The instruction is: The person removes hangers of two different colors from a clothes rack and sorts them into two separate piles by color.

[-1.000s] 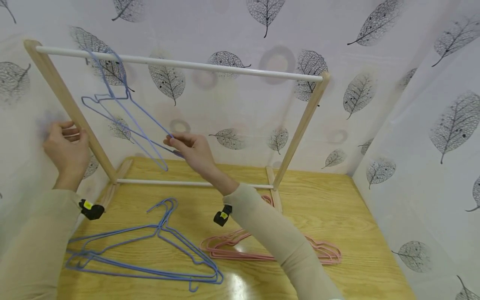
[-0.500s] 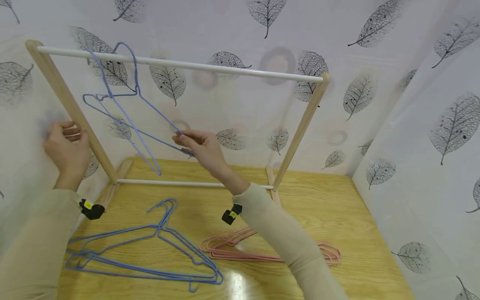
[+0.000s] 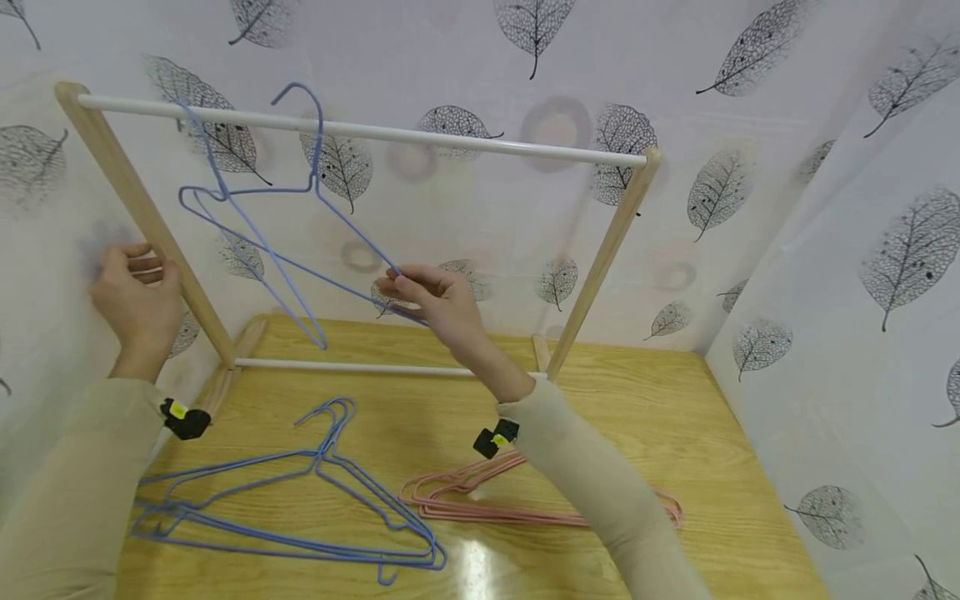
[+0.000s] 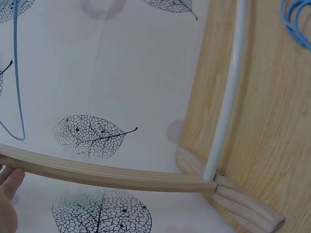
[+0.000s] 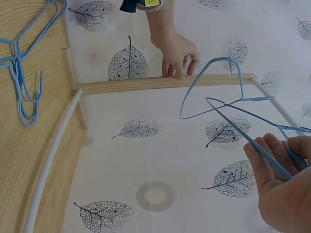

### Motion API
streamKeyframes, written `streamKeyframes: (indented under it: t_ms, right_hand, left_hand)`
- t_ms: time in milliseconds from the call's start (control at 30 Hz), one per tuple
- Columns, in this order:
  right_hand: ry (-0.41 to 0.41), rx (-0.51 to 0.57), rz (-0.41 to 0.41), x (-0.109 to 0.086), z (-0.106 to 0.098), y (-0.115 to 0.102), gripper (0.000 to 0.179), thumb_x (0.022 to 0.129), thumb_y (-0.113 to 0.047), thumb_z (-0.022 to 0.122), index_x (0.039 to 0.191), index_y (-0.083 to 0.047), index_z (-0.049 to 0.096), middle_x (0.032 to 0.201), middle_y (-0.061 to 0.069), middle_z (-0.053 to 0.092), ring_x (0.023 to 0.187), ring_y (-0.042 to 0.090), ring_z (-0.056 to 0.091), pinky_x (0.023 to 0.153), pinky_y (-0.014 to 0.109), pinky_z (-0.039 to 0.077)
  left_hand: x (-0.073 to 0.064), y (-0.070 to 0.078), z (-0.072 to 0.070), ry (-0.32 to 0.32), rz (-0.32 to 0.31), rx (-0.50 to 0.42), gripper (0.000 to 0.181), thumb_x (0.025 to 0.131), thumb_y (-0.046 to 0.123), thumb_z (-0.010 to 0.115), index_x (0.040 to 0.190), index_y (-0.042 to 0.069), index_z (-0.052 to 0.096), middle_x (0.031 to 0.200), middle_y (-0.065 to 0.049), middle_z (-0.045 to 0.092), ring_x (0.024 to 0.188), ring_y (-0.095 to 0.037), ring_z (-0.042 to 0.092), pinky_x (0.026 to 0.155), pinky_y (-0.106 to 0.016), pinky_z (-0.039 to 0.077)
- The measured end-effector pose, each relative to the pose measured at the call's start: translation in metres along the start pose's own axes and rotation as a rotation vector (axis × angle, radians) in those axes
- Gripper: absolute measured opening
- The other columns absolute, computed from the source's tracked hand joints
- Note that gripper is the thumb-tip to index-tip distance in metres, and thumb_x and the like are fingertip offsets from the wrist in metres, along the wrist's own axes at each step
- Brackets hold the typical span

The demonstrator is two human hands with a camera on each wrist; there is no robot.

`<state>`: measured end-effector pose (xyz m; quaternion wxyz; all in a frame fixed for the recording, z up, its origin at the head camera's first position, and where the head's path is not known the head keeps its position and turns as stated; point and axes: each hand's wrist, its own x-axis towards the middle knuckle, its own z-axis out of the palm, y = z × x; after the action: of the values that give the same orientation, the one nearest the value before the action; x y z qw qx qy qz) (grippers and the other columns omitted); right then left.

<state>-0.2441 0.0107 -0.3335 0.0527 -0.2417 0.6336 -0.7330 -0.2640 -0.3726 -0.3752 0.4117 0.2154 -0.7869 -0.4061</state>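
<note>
My right hand (image 3: pixel 442 304) pinches a blue wire hanger (image 3: pixel 317 152) by its right shoulder. The hook of this hanger shows above the white top rail (image 3: pixel 450 143) of a wooden rack, its tip higher than the rail. Farther left, a second blue hanger (image 3: pixel 213 167) hangs from the rail and overlaps the held one in the head view. In the right wrist view, the held hanger's lower bar crosses the right palm. My left hand (image 3: pixel 142 296) grips the rack's left wooden post (image 3: pixel 197 304), fingertips on its edge; part of the fingers is hidden.
Several blue hangers (image 3: pixel 322 454) lie in a pile on the wooden table (image 3: pixel 720 500), front left. Several pink hangers (image 3: pixel 510 517) lie to their right, partly under my right forearm. The rack's lower bar (image 3: pixel 360 367) runs low across the back. Leaf-patterned sheets stand behind and at the sides.
My right hand has moved right with the held hanger. The hanger's hook has risen off the rail and shifted right, away from the other hanging hanger. My left hand has stayed at the post.
</note>
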Motion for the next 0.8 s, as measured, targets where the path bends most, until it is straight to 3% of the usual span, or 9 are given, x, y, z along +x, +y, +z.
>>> streamKeyframes:
  t_ms: [167, 400, 600, 800]
  right_hand:
    - [0.000, -0.002, -0.011, -0.013, -0.011, -0.003, 0.032, 0.106, -0.007, 0.059, 0.133, 0.009, 0.066, 0.123, 0.018, 0.076, 0.109, 0.009, 0.078, 0.104, 0.044, 0.063]
    - [-0.001, 0.010, -0.003, -0.034, -0.024, -0.003, 0.032, 0.106, -0.006, 0.058, 0.132, 0.012, 0.065, 0.106, -0.010, 0.082, 0.103, 0.003, 0.077, 0.099, 0.038, 0.065]
    - [0.013, -0.005, 0.059, -0.060, -0.036, 0.001, 0.032, 0.106, -0.010, 0.059, 0.131, 0.008, 0.067, 0.105, -0.013, 0.082, 0.105, 0.004, 0.078, 0.092, 0.031, 0.067]
    - [0.021, -0.004, 0.148, -0.089, -0.049, 0.010, 0.034, 0.108, -0.016, 0.059, 0.133, 0.006, 0.066, 0.111, -0.010, 0.081, 0.109, 0.007, 0.077, 0.095, 0.034, 0.066]
  left_hand:
    - [-0.001, 0.001, -0.001, -0.003, 0.003, 0.004, 0.034, 0.099, 0.022, 0.062, 0.130, 0.009, 0.068, 0.089, 0.034, 0.049, 0.073, 0.026, 0.044, 0.071, -0.001, 0.039]
    - [0.001, 0.000, 0.001, -0.005, -0.005, 0.002, 0.035, 0.099, 0.020, 0.062, 0.131, 0.006, 0.068, 0.089, 0.037, 0.042, 0.073, 0.027, 0.044, 0.071, 0.000, 0.040]
    - [0.001, -0.001, 0.001, 0.001, 0.005, -0.022, 0.031, 0.099, 0.023, 0.063, 0.127, 0.012, 0.070, 0.089, 0.038, 0.045, 0.075, 0.025, 0.048, 0.074, 0.000, 0.045]
    - [0.000, -0.001, 0.000, -0.008, 0.009, -0.039, 0.030, 0.098, 0.024, 0.064, 0.126, 0.013, 0.070, 0.090, 0.036, 0.048, 0.076, 0.024, 0.050, 0.074, -0.001, 0.047]
